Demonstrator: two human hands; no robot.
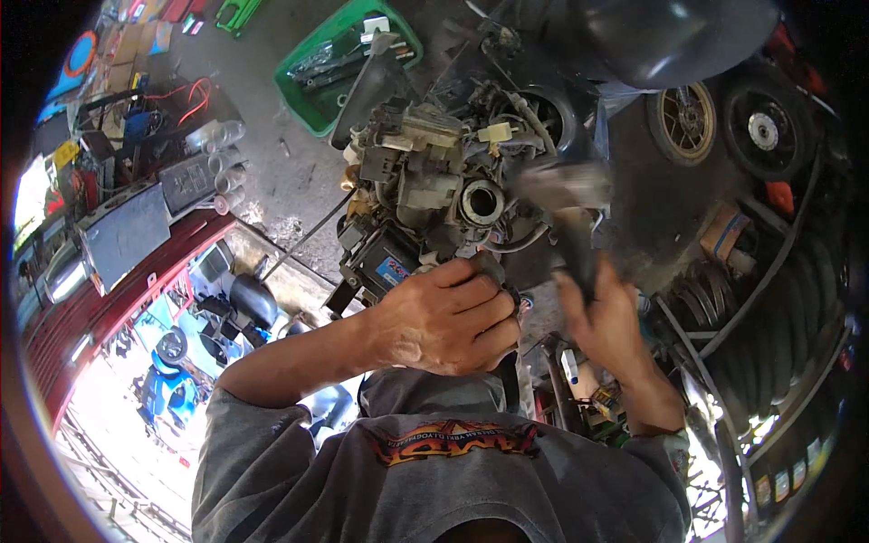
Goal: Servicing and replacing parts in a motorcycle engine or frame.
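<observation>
My right hand [606, 317] is wrapped round the dark handle of a hammer [577, 253], whose metal head is smeared by motion. The hammer hangs in the air, to the right of a round metal ring opening [482, 202] on a stripped motorcycle [425, 185]. Close in front of that opening, my left hand [448, 317] is closed, knuckles up. A small dark end shows above its fingers, but what it grips is mostly hidden. Left of this hand sits a dark battery [385, 262] with a blue label, set in the motorcycle's frame.
A green plastic bin [294, 77] of parts stands beyond the motorcycle. Two wheels, one with a gold rim [683, 122], lie at the far right. Several tires [769, 308] hang on a metal rack at the right. Workbench clutter and clear jars [217, 136] are at the left.
</observation>
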